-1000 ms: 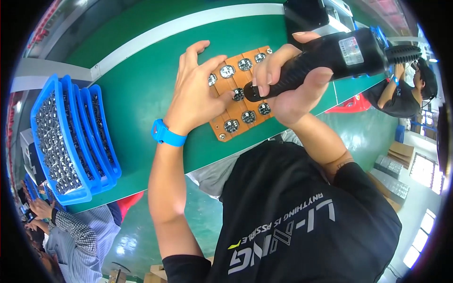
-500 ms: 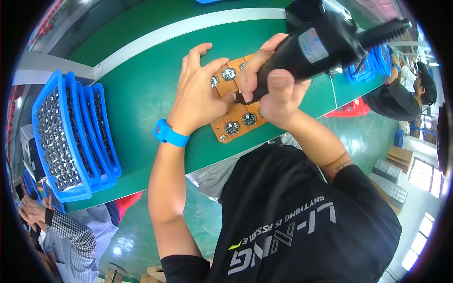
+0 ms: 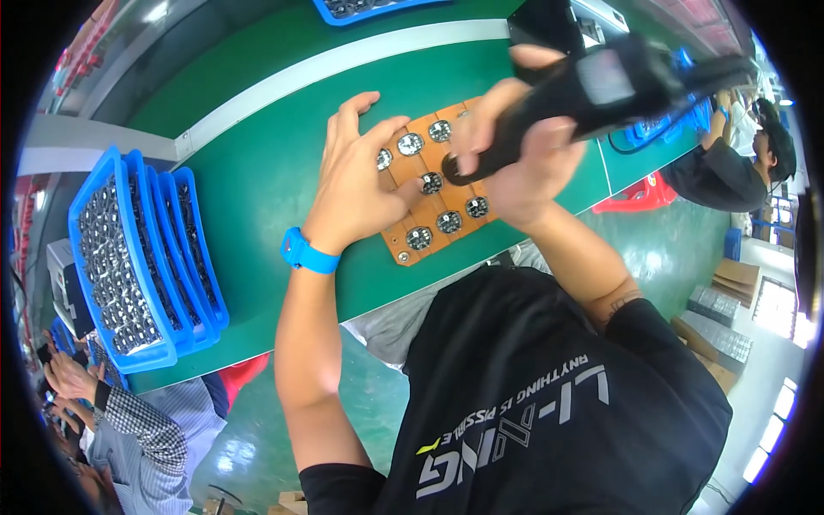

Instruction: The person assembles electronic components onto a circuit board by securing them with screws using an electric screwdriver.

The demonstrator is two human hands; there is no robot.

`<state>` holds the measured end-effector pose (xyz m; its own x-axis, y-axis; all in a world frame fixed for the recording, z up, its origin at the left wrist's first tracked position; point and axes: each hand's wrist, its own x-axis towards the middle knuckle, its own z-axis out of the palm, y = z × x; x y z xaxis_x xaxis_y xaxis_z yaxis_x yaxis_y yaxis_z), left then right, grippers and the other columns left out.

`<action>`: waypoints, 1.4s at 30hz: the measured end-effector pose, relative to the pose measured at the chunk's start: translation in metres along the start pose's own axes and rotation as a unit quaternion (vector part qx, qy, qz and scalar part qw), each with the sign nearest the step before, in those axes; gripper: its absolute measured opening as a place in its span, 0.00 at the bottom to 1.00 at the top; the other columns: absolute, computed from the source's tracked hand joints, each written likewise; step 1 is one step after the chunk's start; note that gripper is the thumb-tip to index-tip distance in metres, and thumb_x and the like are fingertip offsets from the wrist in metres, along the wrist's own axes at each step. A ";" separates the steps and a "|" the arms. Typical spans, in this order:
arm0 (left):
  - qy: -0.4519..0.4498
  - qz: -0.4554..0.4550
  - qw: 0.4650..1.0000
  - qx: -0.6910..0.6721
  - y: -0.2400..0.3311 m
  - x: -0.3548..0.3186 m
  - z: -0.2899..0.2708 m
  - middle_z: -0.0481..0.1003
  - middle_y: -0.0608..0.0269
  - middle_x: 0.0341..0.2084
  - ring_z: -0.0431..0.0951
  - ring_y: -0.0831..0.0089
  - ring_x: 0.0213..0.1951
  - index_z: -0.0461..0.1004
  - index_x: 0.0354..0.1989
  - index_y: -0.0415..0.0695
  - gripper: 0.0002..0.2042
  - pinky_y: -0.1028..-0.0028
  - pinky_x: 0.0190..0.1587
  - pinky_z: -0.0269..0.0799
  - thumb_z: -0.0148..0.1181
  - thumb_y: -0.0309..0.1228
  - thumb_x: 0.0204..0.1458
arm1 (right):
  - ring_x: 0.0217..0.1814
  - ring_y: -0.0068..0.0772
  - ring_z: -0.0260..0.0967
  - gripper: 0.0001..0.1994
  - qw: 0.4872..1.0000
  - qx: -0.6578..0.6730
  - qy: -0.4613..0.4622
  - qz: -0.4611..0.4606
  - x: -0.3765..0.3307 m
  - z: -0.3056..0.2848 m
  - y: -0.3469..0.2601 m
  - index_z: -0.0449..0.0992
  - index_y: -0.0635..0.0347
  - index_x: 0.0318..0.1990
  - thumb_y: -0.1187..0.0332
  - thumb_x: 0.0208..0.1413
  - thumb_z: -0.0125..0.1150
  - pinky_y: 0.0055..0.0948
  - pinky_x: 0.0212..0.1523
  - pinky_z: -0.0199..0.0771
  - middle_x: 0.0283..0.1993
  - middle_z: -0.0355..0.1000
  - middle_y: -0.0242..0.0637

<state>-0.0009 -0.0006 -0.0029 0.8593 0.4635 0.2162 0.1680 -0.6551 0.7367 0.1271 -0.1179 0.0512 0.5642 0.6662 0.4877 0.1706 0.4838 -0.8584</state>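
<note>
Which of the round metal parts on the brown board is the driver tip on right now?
The one at the board's middle right: the black power screwdriver in the right hand covers it with its tip. The other round parts lie uncovered around it.

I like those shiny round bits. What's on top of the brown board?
On the brown board sit round metal parts. The left hand and the right hand, holding a black power tool, cover parts of it.

Green bench [image 3: 257,184] — glossy green floor [image 3: 378,403]
</note>
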 end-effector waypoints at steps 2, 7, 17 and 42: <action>0.000 0.002 1.000 -0.009 0.000 0.000 0.000 0.61 0.45 0.59 0.62 0.46 0.60 0.77 0.48 0.38 0.26 0.56 0.60 0.64 0.72 0.31 0.35 | 0.15 0.27 0.61 0.42 0.998 0.036 0.052 -0.016 0.007 -0.015 -0.009 0.53 0.57 0.64 0.30 0.57 0.42 0.30 0.22 0.65 0.21 0.63 0.32; 0.021 -0.018 1.000 0.014 0.016 0.006 0.006 0.65 0.45 0.56 0.65 0.48 0.57 0.77 0.46 0.38 0.25 0.57 0.58 0.65 0.74 0.35 0.36 | 0.14 0.26 0.60 0.45 0.991 0.092 0.059 -0.072 0.013 -0.054 -0.015 0.55 0.51 0.64 0.23 0.51 0.35 0.28 0.22 0.63 0.21 0.62 0.30; 0.005 -0.026 0.991 0.131 0.030 0.031 0.017 0.67 0.45 0.51 0.66 0.50 0.54 0.77 0.41 0.39 0.26 0.58 0.57 0.64 0.78 0.36 0.30 | 0.14 0.28 0.60 0.43 0.997 -0.037 0.047 0.052 -0.009 -0.030 -0.002 0.55 0.53 0.60 0.24 0.51 0.37 0.27 0.23 0.66 0.21 0.63 0.34; 0.031 -0.027 0.995 0.091 0.016 0.026 0.022 0.66 0.44 0.50 0.65 0.49 0.53 0.76 0.37 0.38 0.26 0.60 0.56 0.64 0.80 0.34 0.27 | 0.15 0.27 0.61 0.39 0.998 -0.046 -0.008 0.042 -0.010 -0.024 0.008 0.57 0.55 0.55 0.29 0.53 0.48 0.28 0.21 0.66 0.21 0.65 0.35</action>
<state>0.0350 -0.0120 0.0008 0.8164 0.5328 0.2228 0.3019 -0.7226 0.6219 0.1421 -0.1340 0.0357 0.5675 0.7115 0.4143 0.1969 0.3713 -0.9074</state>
